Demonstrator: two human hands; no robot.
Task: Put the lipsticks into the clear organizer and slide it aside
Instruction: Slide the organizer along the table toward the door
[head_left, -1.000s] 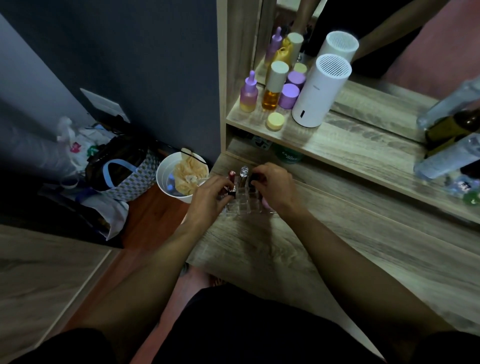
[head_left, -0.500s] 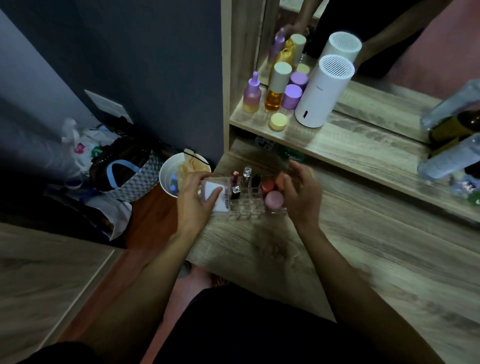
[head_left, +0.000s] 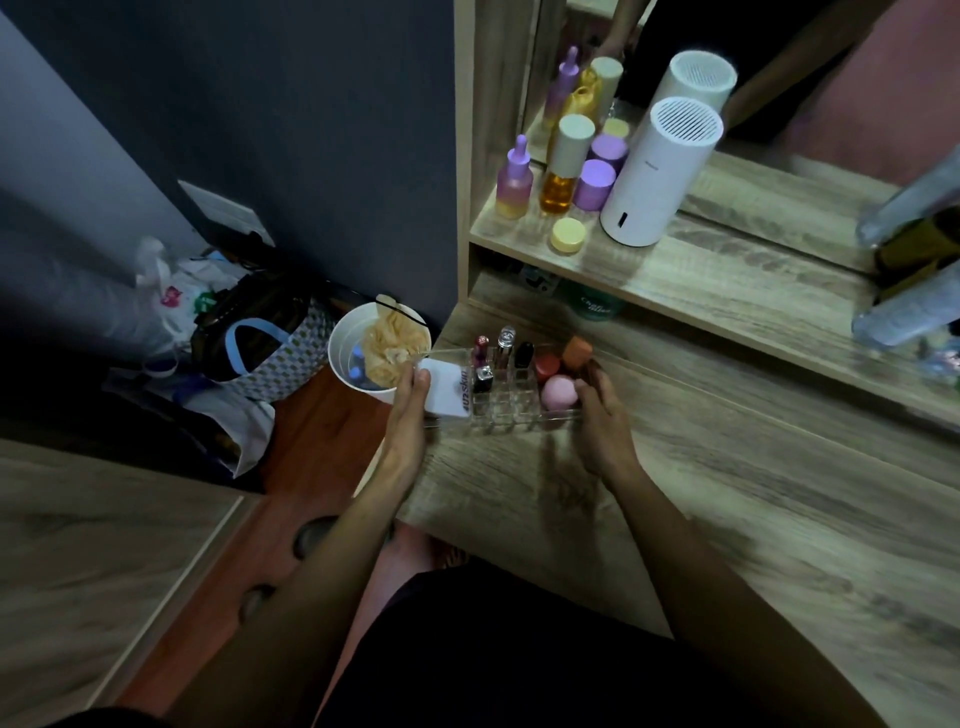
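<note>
Hands (head_left: 410, 410) (head_left: 597, 415) gripping clear organizer (head_left: 511, 408) ends, long axis left-right, lipsticks (head_left: 503, 345) upright

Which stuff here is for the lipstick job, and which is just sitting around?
For the job:
clear organizer
lipsticks
left hand
right hand

Just sitting around:
purple dropper bottle
amber bottle
white cylinder
yellow jar
white bucket

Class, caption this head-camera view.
Both hands, left and right, grip the clear organizer holding lipsticks.
</note>
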